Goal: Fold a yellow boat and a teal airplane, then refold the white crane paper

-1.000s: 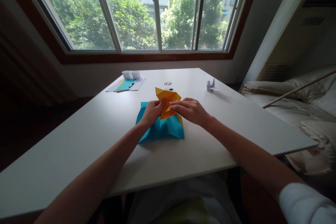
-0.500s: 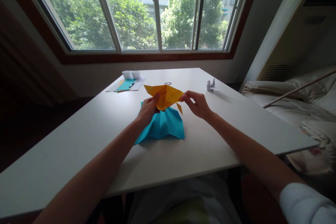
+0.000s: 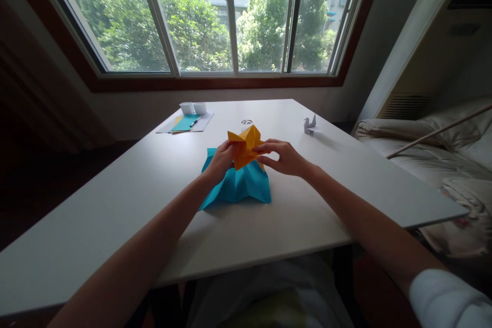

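Above the table I hold a folded sheet of yellow origami paper [image 3: 246, 147] between both hands. My left hand [image 3: 222, 160] grips its left side, the fingers mostly behind the paper. On the right side, the thumb and fingers of my right hand [image 3: 282, 158] pinch a fold. Beneath my hands a creased sheet of blue paper [image 3: 240, 187] stands partly raised on the table, its folds fanning out toward me. The yellow paper and my left hand cover its far part.
On the white table [image 3: 330, 200], a white paper bird [image 3: 309, 124] stands at the back right. At the back left are white containers [image 3: 193, 108], flat coloured sheets [image 3: 186, 122] and a pen [image 3: 195, 121]. A small ring-like item [image 3: 246, 122] lies behind the yellow paper.
The yellow paper has been drawn inward, its points now standing up more and its width narrower. My right hand has shifted slightly left along with it; the blue paper stays put.
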Demonstrator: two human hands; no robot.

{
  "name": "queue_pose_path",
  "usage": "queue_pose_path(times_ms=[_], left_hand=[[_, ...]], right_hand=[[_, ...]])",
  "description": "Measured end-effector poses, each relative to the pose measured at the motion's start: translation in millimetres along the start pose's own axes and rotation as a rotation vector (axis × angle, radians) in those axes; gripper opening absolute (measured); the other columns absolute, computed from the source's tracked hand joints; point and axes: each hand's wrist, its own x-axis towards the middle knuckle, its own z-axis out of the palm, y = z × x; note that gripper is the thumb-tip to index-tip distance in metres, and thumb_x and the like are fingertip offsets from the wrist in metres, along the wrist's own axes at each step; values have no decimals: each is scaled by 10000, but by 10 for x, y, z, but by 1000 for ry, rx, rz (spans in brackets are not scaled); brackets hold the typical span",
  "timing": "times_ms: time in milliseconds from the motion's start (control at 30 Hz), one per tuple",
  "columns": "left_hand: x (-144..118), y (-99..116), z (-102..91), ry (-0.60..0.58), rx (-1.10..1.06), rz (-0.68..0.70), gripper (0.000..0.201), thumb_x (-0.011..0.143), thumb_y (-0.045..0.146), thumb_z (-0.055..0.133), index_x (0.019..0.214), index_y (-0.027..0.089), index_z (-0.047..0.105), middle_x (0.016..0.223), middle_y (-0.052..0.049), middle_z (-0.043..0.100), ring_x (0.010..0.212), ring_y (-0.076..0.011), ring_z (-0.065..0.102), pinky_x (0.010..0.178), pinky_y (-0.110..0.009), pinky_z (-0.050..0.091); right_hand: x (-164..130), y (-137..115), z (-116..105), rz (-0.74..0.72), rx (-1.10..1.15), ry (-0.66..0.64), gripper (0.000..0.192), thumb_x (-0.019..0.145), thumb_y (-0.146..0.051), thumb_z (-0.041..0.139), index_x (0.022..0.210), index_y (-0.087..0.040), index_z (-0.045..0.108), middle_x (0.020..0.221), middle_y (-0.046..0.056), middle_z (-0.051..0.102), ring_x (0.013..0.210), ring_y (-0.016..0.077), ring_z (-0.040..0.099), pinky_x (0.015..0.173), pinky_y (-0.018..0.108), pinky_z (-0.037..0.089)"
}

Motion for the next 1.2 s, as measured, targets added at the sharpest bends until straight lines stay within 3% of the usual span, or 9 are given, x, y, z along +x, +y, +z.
queue_pose_path(times_ms=[200, 333, 467, 667, 767, 967, 1067, 1200], left_hand=[[16, -1, -3, 77, -1, -14, 270, 688, 403, 566, 800, 158, 574, 637, 12, 538, 497, -103, 481, 417, -200, 356], [9, -11, -7, 73, 81, -28, 270, 690, 400, 556, 781, 149, 599, 633, 1, 560, 492, -113, 495, 413, -211, 353], [11, -26, 8, 61, 164, 43, 289, 688, 406, 572, 744, 130, 639, 640, -29, 613, 586, -164, 558, 496, -241, 398], [-18, -10, 69, 22, 260, 75, 267, 675, 382, 584, 681, 127, 661, 686, -54, 652, 710, -216, 589, 587, -267, 423], [-36, -2, 80, -41, 256, 76, 266, 691, 378, 580, 728, 129, 666, 720, -54, 649, 701, -196, 580, 579, -261, 424], [-66, 59, 46, -196, 121, -104, 335, 689, 382, 652, 953, 176, 631, 774, -30, 611, 566, -107, 521, 424, -187, 361], [-93, 106, 52, -247, 53, -129, 484, 664, 353, 710, 1100, 201, 565, 818, -35, 616, 623, -113, 551, 463, -188, 408], [-137, 137, 82, -268, 55, -88, 617, 655, 332, 740, 1201, 215, 477, 967, -67, 613, 787, -158, 597, 584, -244, 481]], right_hand=[[-7, 17, -14, -22, -110, -40, 266, 880, -305, 471, 1052, -176, 627, 955, 70, 655, 788, 141, 616, 694, 283, 502], [-2, -11, -15, -2, -445, -43, 287, 908, -323, 422, 1008, -201, 661, 786, 57, 680, 857, 202, 571, 742, 356, 422], [14, -72, 16, -73, -705, -13, 265, 909, -288, 423, 979, -215, 668, 737, 57, 674, 891, 226, 527, 731, 368, 346], [38, -139, 48, -159, -766, -71, 237, 906, -231, 427, 1010, -243, 639, 824, 50, 656, 901, 216, 500, 719, 353, 307], [31, -128, 46, -161, -807, -85, 241, 907, -231, 422, 1017, -220, 636, 872, 56, 653, 876, 208, 508, 717, 346, 315], [9, -55, 7, -90, -827, -47, 209, 892, -208, 452, 956, -211, 651, 982, 60, 657, 898, 207, 522, 733, 345, 321], [13, -34, -16, -43, -838, -16, 198, 894, -222, 457, 965, -191, 640, 1001, 56, 663, 914, 205, 532, 739, 331, 319], [25, -30, -26, 31, -858, -31, 213, 900, -241, 447, 884, -152, 640, 862, 63, 685, 851, 196, 550, 725, 318, 311]])
